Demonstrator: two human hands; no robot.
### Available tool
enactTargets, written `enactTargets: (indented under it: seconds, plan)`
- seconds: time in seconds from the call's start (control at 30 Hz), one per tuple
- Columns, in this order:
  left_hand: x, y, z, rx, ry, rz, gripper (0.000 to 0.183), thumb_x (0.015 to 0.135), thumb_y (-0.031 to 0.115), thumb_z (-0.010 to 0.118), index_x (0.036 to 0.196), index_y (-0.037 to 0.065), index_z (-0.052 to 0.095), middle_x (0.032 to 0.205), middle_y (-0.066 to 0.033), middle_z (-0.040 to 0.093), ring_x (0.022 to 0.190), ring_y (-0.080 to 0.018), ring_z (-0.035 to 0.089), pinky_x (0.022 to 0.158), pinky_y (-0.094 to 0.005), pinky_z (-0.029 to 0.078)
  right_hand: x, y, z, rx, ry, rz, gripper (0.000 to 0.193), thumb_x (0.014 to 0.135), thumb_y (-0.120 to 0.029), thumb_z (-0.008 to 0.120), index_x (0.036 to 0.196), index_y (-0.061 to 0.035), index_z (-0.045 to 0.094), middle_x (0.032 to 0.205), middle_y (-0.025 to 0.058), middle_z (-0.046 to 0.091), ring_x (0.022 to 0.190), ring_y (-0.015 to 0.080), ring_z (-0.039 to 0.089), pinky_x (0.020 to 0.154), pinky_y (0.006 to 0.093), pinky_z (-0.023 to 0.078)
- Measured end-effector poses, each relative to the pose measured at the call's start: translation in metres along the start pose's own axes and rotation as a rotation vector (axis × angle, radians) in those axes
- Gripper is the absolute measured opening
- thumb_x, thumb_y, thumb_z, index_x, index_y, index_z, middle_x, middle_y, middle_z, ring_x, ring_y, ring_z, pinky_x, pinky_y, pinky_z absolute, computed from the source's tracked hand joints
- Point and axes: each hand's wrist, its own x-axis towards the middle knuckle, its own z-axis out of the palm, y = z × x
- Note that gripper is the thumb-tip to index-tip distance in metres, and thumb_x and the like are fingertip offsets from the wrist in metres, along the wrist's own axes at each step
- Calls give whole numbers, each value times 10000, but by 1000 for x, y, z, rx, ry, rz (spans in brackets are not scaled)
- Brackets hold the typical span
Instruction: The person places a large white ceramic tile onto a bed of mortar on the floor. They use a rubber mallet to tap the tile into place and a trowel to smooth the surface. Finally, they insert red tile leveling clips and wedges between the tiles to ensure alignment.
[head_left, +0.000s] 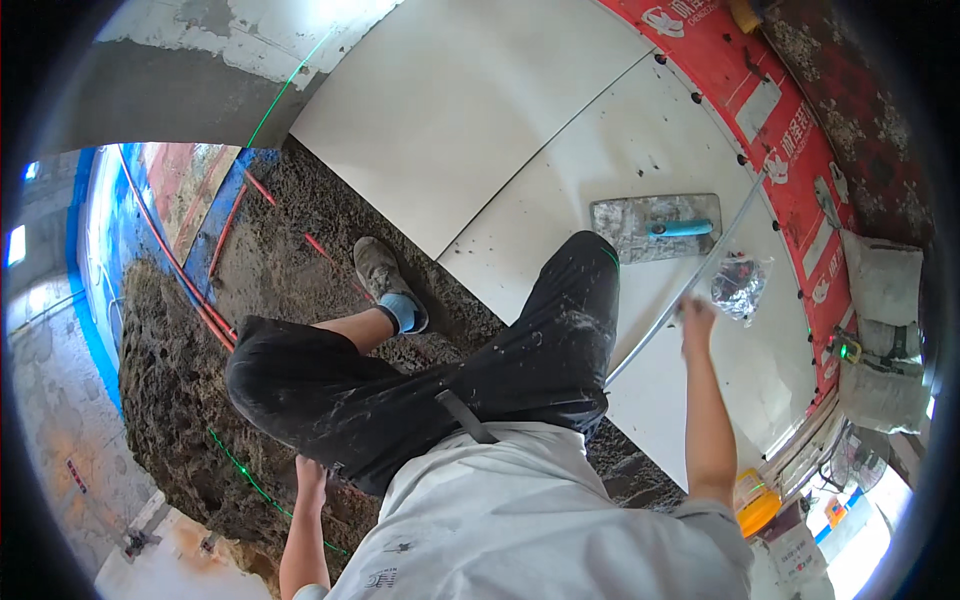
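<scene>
My right hand (697, 318) was at the bar (655, 331) over the tile (600, 160); whether it gripped, I couldn't tell; my left hand (312, 476), well apart, was by my trousers (430, 395) left of the tile, hold hidden; the bar looked light, stiff, slick, probably best held mid-length; the tile was smooth, the mortar (190, 370) beside it lumpy.

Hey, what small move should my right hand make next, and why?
Perhaps steady the grey bar with your right hand: in this view the bar slants across the white tile right by that hand, though blur hides whether it's already gripped.
</scene>
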Motion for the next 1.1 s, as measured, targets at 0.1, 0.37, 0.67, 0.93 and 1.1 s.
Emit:
enactTargets:
  seconds: [0.1, 0.37, 0.67, 0.93, 1.1]
  plan:
    - [-2, 28, 23, -141, 32, 42, 424, 988, 359, 534, 1268, 44, 585, 1115, -63, 669, 953, -202, 628, 832, -353, 497, 83, -63, 32, 598, 109, 275, 371, 883, -329, 714, 1071, -27, 608, 1039, 104, 624, 831, 221, 617, 745, 377, 535]
    - [-16, 17, 35, -135, -8, -10, 268, 988, 294, 507, 881, 99, 658, 748, -18, 634, 654, -125, 623, 566, -279, 489, 232, -53, 40, 1205, 248, 407, 361, 841, -181, 671, 1156, -48, 556, 1029, 131, 605, 905, 314, 634, 760, 533, 556]
    - [-55, 281, 31, -233, 224, 865, 250, 974, 198, 537, 862, -10, 619, 761, -6, 538, 706, -99, 482, 646, -261, 384, 139, -142, -51, 976, 199, 54, 118, 848, -117, 643, 899, -37, 575, 883, 98, 609, 815, 252, 635, 645, 413, 545]
    - [-134, 394, 301, -161, -902, 1311, 478, 964, 340, 632, 1341, 56, 563, 1376, -177, 565, 1217, -270, 573, 1021, -386, 452, -141, -249, -214, 871, 460, -305, 448, 942, -183, 584, 1329, 21, 490, 1163, 161, 589, 990, 250, 593, 802, 420, 522]
    - [-227, 358, 381, -79, -1477, 1165, 735, 956, 486, 583, 1458, -15, 389, 1466, -263, 438, 1352, -361, 442, 1131, -444, 336, -193, -151, -188, 551, 562, -161, 454, 929, -172, 606, 1327, 18, 498, 1134, 148, 594, 933, 228, 584, 750, 392, 505]
